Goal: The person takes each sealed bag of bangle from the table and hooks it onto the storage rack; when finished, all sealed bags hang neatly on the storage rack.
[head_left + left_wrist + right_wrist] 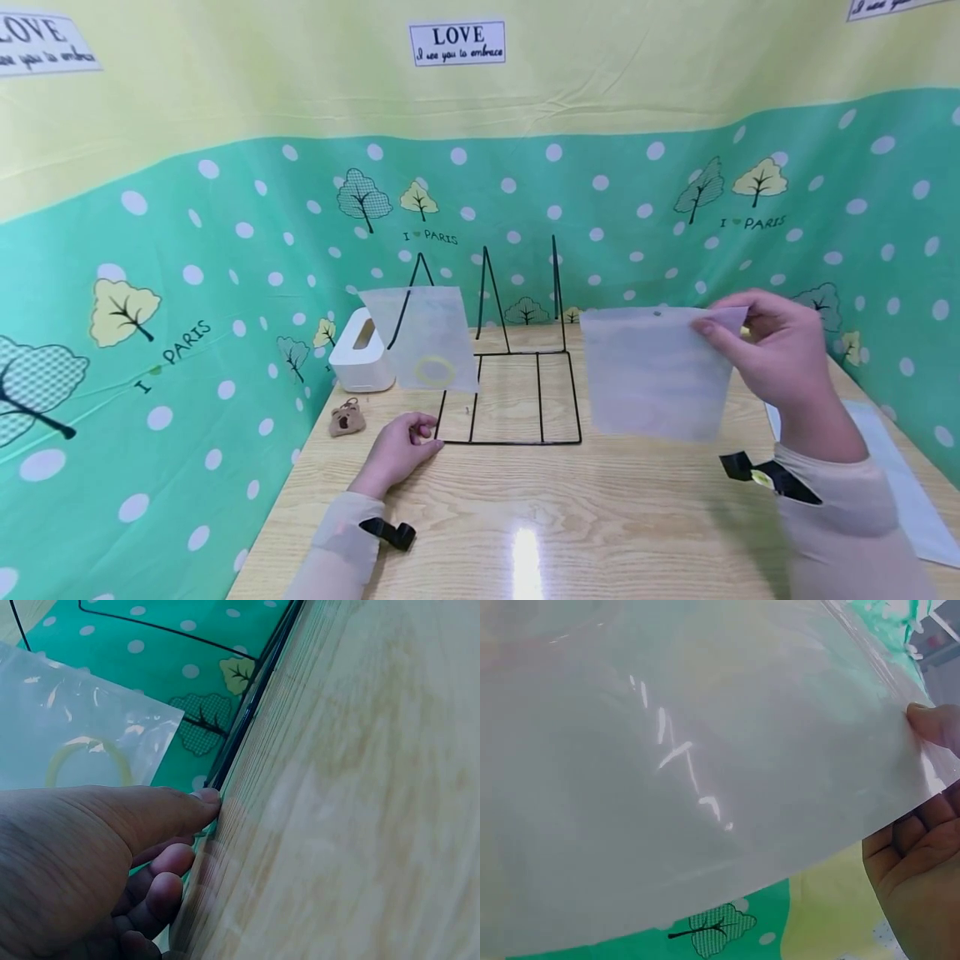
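Note:
A black wire rack (507,443) lies on the table, with several prongs rising at its back. At its front left corner my left hand (401,450) pinches the wire; in the left wrist view the thumb rests on the black rod (244,724), other fingers curled below. On the leftmost prong hangs a translucent plastic bag (431,325), with a yellow ring showing near its bottom. My right hand (780,350) pinches a second translucent plastic bag (652,375) by its upper right corner, held up right of the rack. This bag (667,825) fills most of the right wrist view.
A white tissue box (362,354) stands left of the rack. In front of it lies a brown bear-head keychain (347,418). A pale flat sheet (892,475) lies along the table's right side. Green and yellow printed cloth (480,183) surrounds the wooden table (600,517).

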A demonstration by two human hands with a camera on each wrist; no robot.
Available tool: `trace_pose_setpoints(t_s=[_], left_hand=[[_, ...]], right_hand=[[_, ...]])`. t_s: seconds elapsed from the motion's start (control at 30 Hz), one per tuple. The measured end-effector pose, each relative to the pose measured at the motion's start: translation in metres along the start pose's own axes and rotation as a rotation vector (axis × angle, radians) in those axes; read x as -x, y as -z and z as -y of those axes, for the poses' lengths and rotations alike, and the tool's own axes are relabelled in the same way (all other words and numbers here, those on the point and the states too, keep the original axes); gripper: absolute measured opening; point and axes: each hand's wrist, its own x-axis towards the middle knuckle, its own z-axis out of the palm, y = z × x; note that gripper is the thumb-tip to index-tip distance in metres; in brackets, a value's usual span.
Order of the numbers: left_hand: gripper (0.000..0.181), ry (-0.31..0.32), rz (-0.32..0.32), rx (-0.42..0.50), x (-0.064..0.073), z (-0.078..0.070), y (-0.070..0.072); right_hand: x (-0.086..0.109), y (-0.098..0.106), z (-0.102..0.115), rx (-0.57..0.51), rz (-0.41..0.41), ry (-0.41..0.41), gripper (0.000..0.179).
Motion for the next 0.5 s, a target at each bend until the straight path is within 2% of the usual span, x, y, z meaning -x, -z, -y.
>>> trace_pose_setpoints(t_s=[0.5], left_hand=[[0.032, -0.004, 0.008, 0.005, -0.001, 0.001, 0.000]], right_hand=[[-0.001, -0.025, -0.003, -0.070, 0.007, 0.034, 0.014]])
